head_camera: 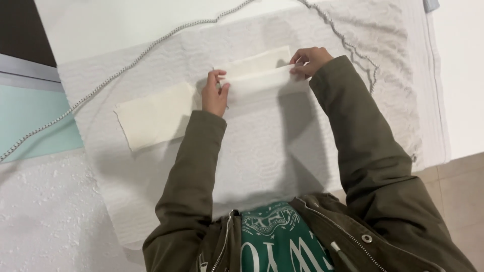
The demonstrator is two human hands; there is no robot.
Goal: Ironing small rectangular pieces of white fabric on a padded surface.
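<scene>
A long strip of cream cloth (pixel 156 116) is lying across a white textured towel (pixel 262 151) that is covering the desk (pixel 111 25). The left hand (pixel 215 93) is pressing down on the cloth near its middle, fingers drawn together and pinching the edge of a folded-over flap. The right hand (pixel 309 60) is gripping the far end of that flap, fingers clamped on the fabric and holding it just above the layer underneath. Both arms are wearing olive jacket sleeves (pixel 368 151). A braided grey cord (pixel 126 68) is trailing across the towel behind the cloth, well apart from both hands.
</scene>
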